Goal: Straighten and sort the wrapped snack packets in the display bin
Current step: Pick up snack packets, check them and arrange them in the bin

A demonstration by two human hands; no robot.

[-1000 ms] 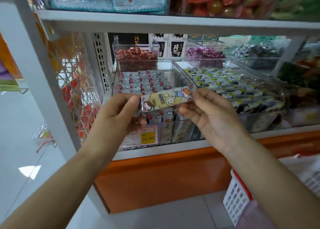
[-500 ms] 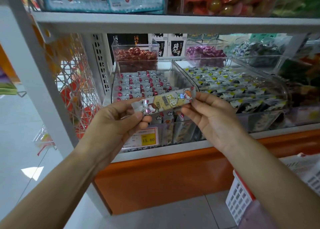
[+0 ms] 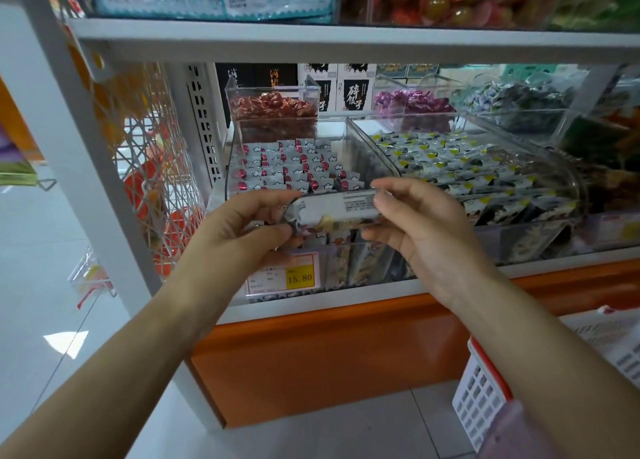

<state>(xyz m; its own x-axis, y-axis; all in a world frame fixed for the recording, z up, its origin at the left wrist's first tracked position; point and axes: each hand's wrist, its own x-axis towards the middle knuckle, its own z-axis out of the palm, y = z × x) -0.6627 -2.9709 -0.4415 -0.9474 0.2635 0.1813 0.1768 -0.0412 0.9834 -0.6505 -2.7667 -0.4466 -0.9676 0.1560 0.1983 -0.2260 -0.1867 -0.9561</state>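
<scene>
Two-handed, I hold one snack packet (image 3: 332, 209) level, printed back up, at the front of the display bin (image 3: 363, 266): left hand (image 3: 239, 231) pinching its nine o'clock end, right hand (image 3: 427, 231) pinching its three o'clock end.

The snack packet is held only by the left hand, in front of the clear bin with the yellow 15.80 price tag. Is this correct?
Not quite. The head view shows both hands holding the snack packet: the left hand pinches one end, the right hand the other. It is indeed in front of the clear bin with the yellow 15.80 price tag.
</scene>
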